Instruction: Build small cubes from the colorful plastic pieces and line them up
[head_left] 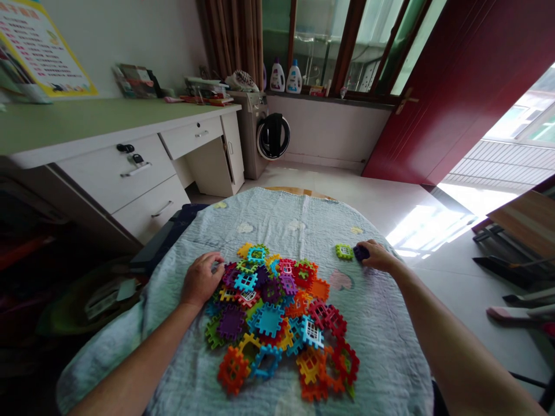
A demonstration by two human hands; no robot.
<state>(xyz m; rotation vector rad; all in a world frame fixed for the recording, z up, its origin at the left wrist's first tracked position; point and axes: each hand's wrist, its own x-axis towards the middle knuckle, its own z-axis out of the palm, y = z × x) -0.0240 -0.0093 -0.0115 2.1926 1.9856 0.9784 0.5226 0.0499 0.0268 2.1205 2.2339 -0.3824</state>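
My right hand [376,255] is closed on a dark purple building tile [361,253] at the right of the round table. Just left of that tile, close against it, lies a lime green tile with a white window grid [344,251]; I cannot tell whether the two are joined. My left hand [203,279] rests at the left edge of a heap of notched plastic tiles [269,319], its fingers loosely bent and no tile visible in them. The heap mixes blue, purple, red, orange, yellow and green pieces, some solid, some with window openings.
A pale blue cloth with printed shapes [295,226] covers the table. A desk with drawers [130,153] stands at the left, a washing machine [255,136] at the back. Two detergent bottles [286,78] sit on the windowsill. A red door [437,86] is at the right.
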